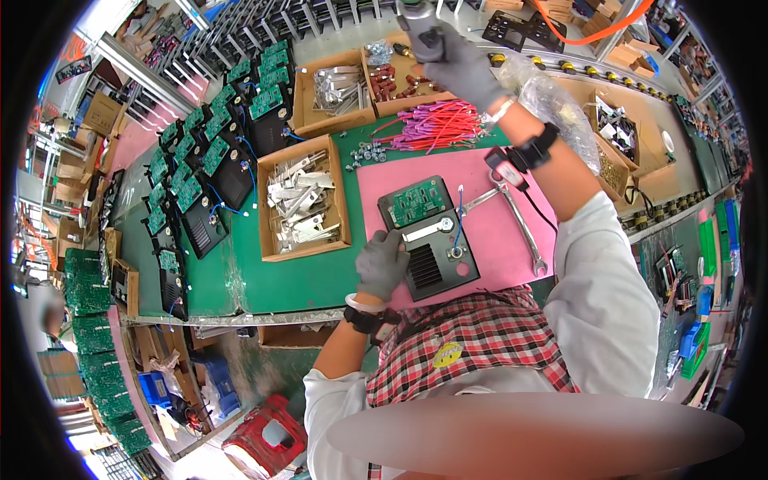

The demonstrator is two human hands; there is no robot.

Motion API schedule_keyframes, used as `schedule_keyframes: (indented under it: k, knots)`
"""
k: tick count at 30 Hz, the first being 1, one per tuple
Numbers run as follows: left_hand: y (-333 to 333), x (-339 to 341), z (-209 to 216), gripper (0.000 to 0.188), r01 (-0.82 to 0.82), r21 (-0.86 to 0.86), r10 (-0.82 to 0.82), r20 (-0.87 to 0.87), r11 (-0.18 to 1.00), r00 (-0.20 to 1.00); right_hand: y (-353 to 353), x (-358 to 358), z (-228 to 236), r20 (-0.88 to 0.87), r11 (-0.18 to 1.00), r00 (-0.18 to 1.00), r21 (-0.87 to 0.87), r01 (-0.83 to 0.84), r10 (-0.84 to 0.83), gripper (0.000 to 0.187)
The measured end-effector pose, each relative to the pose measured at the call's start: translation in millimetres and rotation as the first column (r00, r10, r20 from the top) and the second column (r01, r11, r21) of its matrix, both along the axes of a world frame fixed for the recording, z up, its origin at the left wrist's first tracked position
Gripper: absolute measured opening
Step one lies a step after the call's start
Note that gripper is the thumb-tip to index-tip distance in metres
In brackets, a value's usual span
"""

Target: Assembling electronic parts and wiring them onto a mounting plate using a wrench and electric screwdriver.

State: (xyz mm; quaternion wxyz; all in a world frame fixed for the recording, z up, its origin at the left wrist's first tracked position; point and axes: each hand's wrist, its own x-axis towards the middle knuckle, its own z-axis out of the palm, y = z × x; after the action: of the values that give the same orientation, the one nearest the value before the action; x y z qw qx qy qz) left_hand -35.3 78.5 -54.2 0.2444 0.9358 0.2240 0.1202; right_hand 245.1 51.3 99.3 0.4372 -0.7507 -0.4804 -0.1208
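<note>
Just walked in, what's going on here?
A person's gloved left hand is at the left edge of a black panel on a pink mat. The gloved right hand holds a grey handheld tool up beyond the mat. A metal strip lies on the panel; a wrench lies to its right.

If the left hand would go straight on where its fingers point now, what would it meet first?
Most likely the black panel: the left hand sits at its edge, seemingly touching it. The green circuit board lies further along. Depth is hard to judge.
</note>
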Motion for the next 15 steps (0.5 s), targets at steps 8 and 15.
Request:
schedule_keyframes:
  k: [8,15]
  knots:
    - [-2,-2,-2,0.021,0.023,-0.03,-0.023,0.012,0.999,1.0,45,31,-16,-0.116,0.945,0.987,-0.319,0.066,-0.108,0.048]
    - [3,4,0,0.021,0.023,0.018,-0.024,0.03,1.0,0.999,11,39,-43,0.015,0.916,0.999,-0.399,0.049,-0.046,0.047]
